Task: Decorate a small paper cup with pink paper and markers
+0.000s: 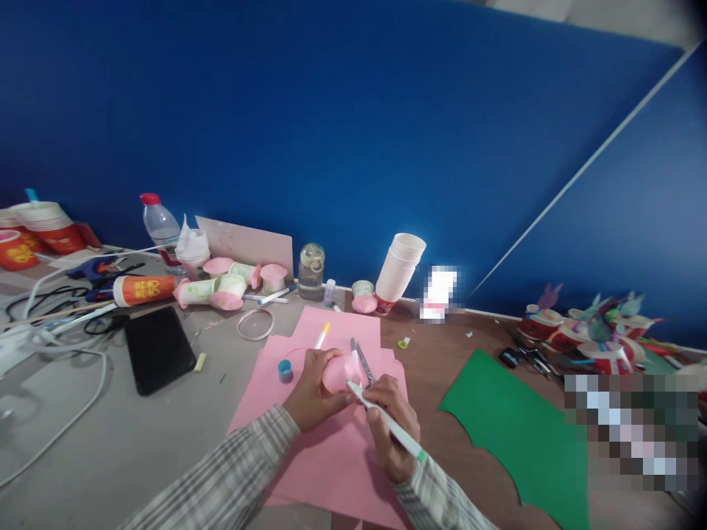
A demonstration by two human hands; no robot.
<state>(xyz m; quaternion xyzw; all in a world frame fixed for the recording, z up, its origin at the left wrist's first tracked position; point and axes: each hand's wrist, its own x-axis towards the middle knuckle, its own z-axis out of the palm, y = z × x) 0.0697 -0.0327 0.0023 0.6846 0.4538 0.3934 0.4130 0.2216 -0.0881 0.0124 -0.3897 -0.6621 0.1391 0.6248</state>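
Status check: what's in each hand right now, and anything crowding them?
Left hand grips pink paper piece. Right hand holds scissors and a pen. Blue cap close by.

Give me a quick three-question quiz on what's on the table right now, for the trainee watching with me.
1. True or false: the right hand holds scissors and a white marker together.
2. What does the left hand grip? A) a small pink paper piece B) the black tablet C) the water bottle
3. Fill in: the hands work over a large ____ paper sheet, with a green sheet to its right.

Key:
1. True.
2. A: the pink paper piece; the black tablet and the water bottle lie untouched to the left.
3. Pink.
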